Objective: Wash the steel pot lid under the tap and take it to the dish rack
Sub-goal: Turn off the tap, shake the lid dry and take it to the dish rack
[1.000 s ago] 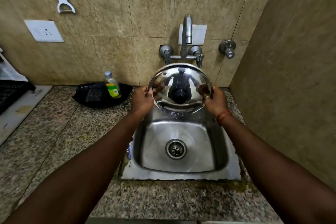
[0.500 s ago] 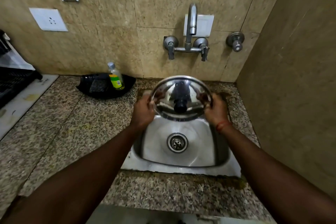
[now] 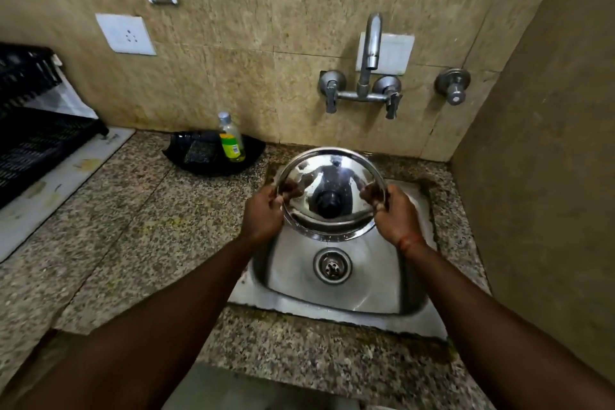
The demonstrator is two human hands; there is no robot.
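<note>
Room: a tiled corner with a speckled stone tabletop [image 3: 109, 243] and a small steel sink [image 3: 336, 293] set into it at 3 o'clock of the frame centre.
Tap: the tap [image 3: 371, 53] is fixed to the wall at 12 o'clock of the sink; no water shows coming from the spout.
Lid: the steel lid [image 3: 329, 193] is held tilted up over the back half of the sink, below the spout and clear of it, its dark knob [image 3: 329, 205] at the centre facing the camera.
Left hand: the left hand [image 3: 263, 213] grips the rim at the lid's 9 o'clock, fingers closed around the edge.
Right hand: the right hand [image 3: 394, 213] grips the rim at 3 o'clock, fingers clamped on it likewise.
Rack: the black dish rack [image 3: 36, 140] stands far off at 9 o'clock, on a white board [image 3: 60, 183], well apart from the sink.
In between: a black tray [image 3: 213, 160] with a soap bottle [image 3: 230, 140] lies at 10 o'clock of the lid.
Risk, slip: the lid is likely wet, and a thin rim held only at two edges could slide out and clatter into the sink.
Risk, carry: swinging left towards the rack could knock over the bottle, which stands near that path.
Risk, drip: water may run off the tilted lid onto the tabletop on the way.
</note>
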